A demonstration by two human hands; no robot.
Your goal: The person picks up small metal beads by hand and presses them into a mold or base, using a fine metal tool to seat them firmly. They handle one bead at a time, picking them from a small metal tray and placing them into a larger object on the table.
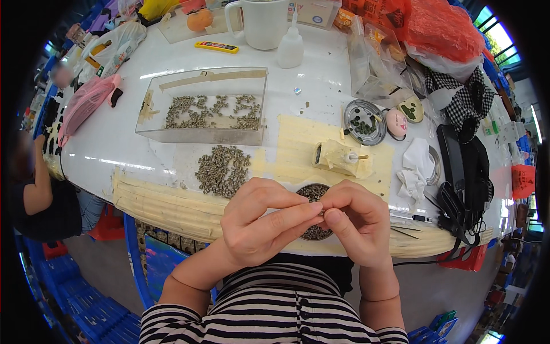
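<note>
My left hand (264, 219) and my right hand (361, 221) meet fingertip to fingertip near the table's front edge. Both are closed in a pinch; whatever sits between the fingers is too small to make out. Below them is a round dish of small dark parts (314, 231), partly covered by my fingers. Left of my left hand lies a loose heap of small metallic parts (222, 171). Behind the heap stands a clear rectangular box (200, 135) with more such parts on its floor. A tape-wrapped block (345, 160) with a short peg on top stands beyond my right hand.
A round tin with dark green bits (364, 123) and a pink round object (396, 122) lie right of centre. A white jug (263, 26), squeeze bottle (290, 49) and yellow cutter (216, 47) stand farther back. Black cables (458, 195) crowd the right. Another person (48, 189) sits left.
</note>
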